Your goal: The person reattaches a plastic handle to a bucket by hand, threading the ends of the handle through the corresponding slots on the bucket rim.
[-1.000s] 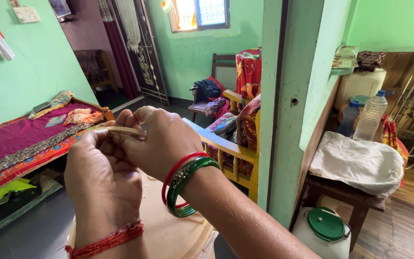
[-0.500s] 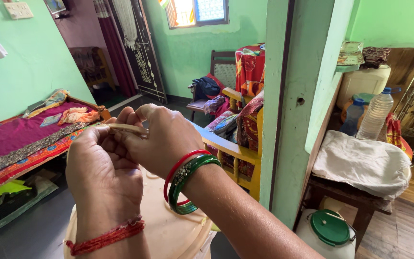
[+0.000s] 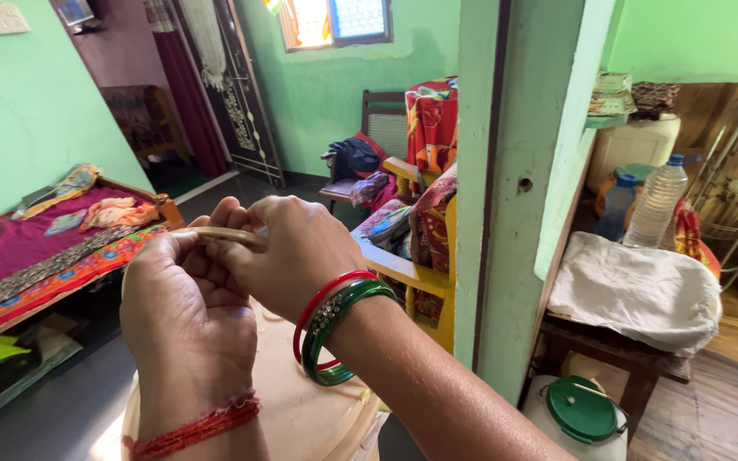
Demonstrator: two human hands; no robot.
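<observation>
A round cream surface [image 3: 301, 418] sits low in front, bare where it shows. To the left, a bed [image 3: 10, 256] under a magenta cover carries a patterned strip and an orange cloth [image 3: 117, 212] (crumpled near its far end). At right, a small wooden table [image 3: 608, 350] bears a white cloth [image 3: 642, 290].

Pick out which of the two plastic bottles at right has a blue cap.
The taller clear plastic bottle, standing nearer; the shorter bluish bottle behind it shows no such cap.
</observation>
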